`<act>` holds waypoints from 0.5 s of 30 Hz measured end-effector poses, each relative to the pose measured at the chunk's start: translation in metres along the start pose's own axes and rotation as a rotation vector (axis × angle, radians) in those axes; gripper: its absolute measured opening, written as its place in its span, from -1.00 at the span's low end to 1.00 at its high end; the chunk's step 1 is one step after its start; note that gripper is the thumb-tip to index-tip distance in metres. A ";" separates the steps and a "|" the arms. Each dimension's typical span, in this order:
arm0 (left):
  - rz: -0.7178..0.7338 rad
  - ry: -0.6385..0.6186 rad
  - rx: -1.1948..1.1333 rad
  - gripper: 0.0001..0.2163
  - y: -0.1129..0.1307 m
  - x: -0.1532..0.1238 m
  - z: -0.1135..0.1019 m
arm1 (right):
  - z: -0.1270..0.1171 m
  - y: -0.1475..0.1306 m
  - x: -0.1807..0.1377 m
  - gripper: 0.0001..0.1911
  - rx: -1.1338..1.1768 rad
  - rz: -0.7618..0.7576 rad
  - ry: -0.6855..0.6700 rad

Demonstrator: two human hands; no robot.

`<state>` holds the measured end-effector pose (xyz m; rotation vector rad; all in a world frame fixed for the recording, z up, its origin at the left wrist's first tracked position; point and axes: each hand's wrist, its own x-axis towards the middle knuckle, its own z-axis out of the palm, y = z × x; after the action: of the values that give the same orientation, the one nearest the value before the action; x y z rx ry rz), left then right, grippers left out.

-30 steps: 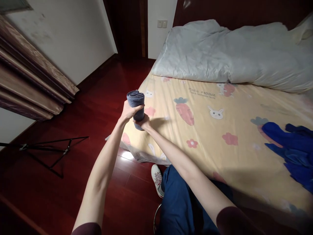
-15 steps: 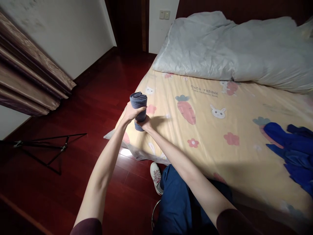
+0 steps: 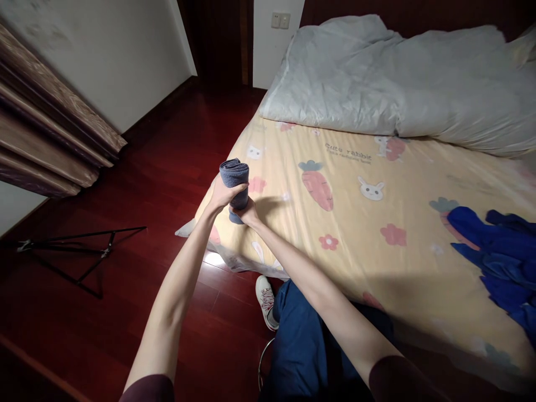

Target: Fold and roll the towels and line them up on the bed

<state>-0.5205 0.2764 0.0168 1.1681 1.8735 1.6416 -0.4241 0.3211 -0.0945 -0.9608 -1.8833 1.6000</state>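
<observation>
A rolled grey-blue towel [image 3: 234, 174] stands upright over the near left corner of the bed [image 3: 377, 234]. My left hand [image 3: 221, 195] is wrapped round its middle from the left. My right hand [image 3: 247, 213] grips its lower end from underneath. Both arms are stretched out in front of me. The roll's bottom seems to hover just above the yellow sheet; I cannot tell if it touches.
A crumpled blue cloth [image 3: 498, 251] lies at the bed's right edge. A pale grey duvet [image 3: 377, 84] is heaped at the head end. A black folded stand [image 3: 71, 251] lies on the red wooden floor at left. Curtains [image 3: 46, 145] hang at the left wall.
The hands and the rolled towel hold almost the same pose. The view has shifted slightly, so the bed sits a little higher in the picture.
</observation>
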 end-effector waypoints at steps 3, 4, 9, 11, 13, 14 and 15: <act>0.052 0.019 -0.034 0.04 -0.010 0.009 -0.009 | -0.006 0.002 -0.004 0.33 0.028 -0.020 0.048; 0.061 0.032 -0.035 0.15 -0.014 0.013 -0.014 | -0.010 0.004 -0.009 0.48 0.017 -0.022 0.067; -0.022 0.112 0.045 0.38 -0.038 0.019 -0.033 | -0.040 0.020 -0.060 0.59 -0.082 0.024 0.052; -0.065 0.140 0.137 0.35 -0.044 0.010 -0.027 | -0.055 0.029 -0.097 0.47 -0.143 0.007 0.046; -0.111 0.120 0.285 0.23 -0.048 -0.003 -0.011 | -0.074 0.039 -0.141 0.22 -0.231 -0.042 0.062; -0.138 0.091 0.368 0.15 -0.050 -0.011 -0.001 | -0.085 0.045 -0.166 0.09 -0.282 -0.066 0.075; -0.170 0.053 0.450 0.06 -0.051 -0.019 0.010 | -0.098 0.051 -0.191 0.01 -0.327 -0.081 0.085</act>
<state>-0.5184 0.2693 -0.0386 1.0944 2.3843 1.2053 -0.2197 0.2402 -0.1107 -1.0506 -2.1346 1.2071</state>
